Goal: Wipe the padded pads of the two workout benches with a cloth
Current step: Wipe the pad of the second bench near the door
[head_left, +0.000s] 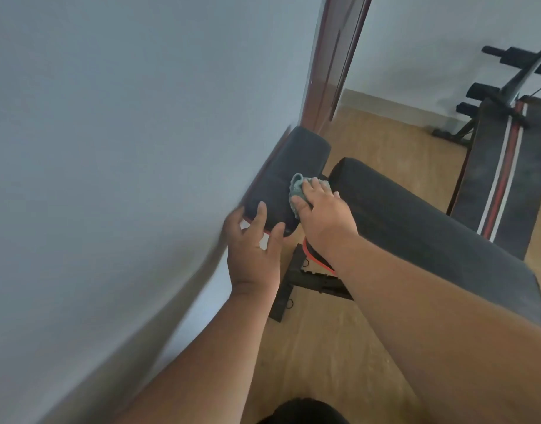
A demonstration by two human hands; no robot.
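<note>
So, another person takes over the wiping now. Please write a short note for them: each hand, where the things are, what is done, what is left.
Left hand: grips the near end of the small black pad by the wall, steadying it.
Right hand: presses the grey-green cloth on the right side of that same pad, fingers laid over the cloth.
Long black pad of this bench lies just to the right, not touched now.
Second bench with the red and white stripe stands further right, untouched now.
Done: cannot tell from this picture which pads are already wiped.
Left: finish the small pad, then check the long pad and the striped bench.
</note>
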